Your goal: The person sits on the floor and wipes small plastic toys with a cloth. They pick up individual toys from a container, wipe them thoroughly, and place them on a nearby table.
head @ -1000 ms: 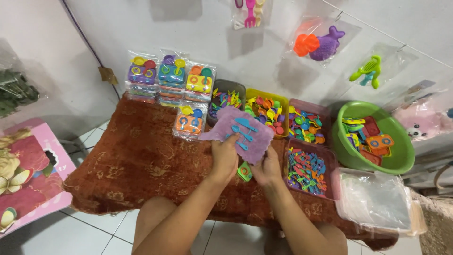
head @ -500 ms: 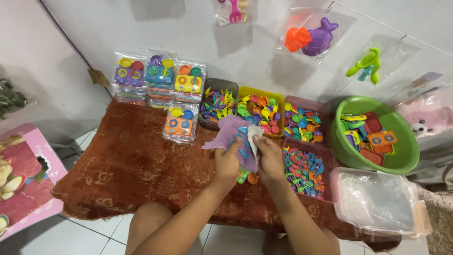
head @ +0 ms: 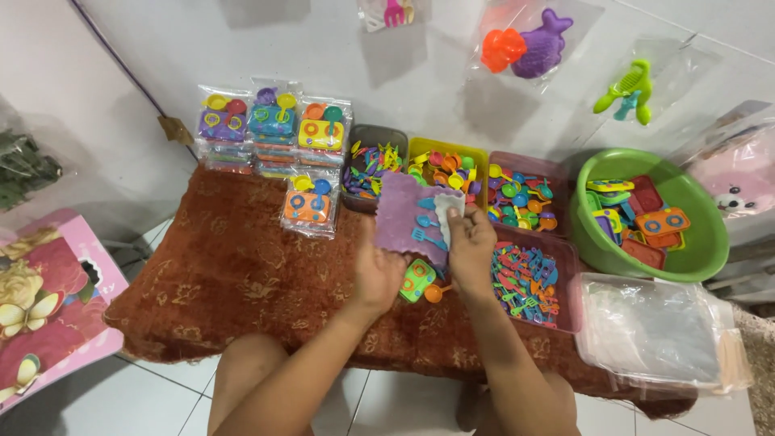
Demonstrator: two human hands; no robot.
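A matt purple card (head: 401, 218), dotted with glossy blue plastic utensils, sits in the left hand (head: 375, 274) and right hand (head: 471, 246) above a rough woven rust-red cloth (head: 242, 274) with a gold pattern. Behind the cloth, shiny clear plastic packs (head: 266, 129) hold bright toys. Right of the cloth's centre, a smooth glossy green plastic basin (head: 694, 242) stands beside crinkled clear plastic bags (head: 654, 331). Glossy white tiles (head: 161, 396) lie below the cloth.
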